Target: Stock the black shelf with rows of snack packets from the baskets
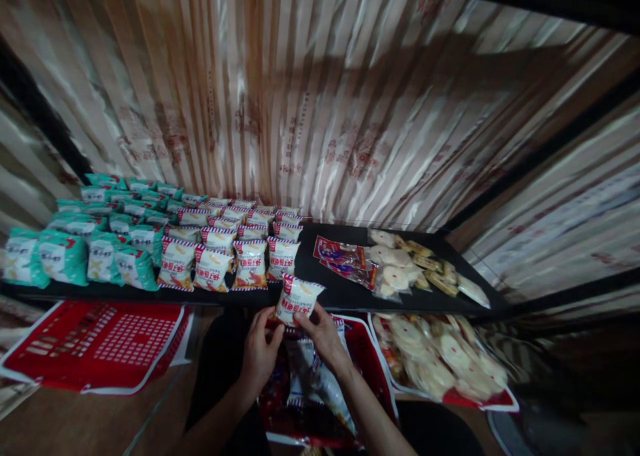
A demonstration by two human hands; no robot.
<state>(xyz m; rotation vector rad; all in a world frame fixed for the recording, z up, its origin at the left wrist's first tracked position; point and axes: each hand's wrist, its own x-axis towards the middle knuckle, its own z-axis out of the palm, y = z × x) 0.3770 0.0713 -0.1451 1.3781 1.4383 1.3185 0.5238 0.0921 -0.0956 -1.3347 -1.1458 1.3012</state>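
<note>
A white snack bag [299, 297] with red print and a striped top edge is held between my two hands, just in front of the black shelf's edge. The fingers of my right hand [327, 339] are closed on its lower right side, thumb across the front. My left hand [261, 351] pinches the lower left corner with bent fingers. Behind it on the black shelf [295, 299], rows of matching white snack bags [250, 263] stand upright. Below my hands is a red basket [370, 363] holding more snack bags [304, 366].
Several green snack bags [63, 255] stand at the shelf's left. Red-blue packets [345, 259] and bags of pale round discs [397, 276] lie toward its right. A red basket [135, 339] is lower left; another basket [500, 403] with disc packs is lower right. A pleated curtain [300, 96] hangs behind.
</note>
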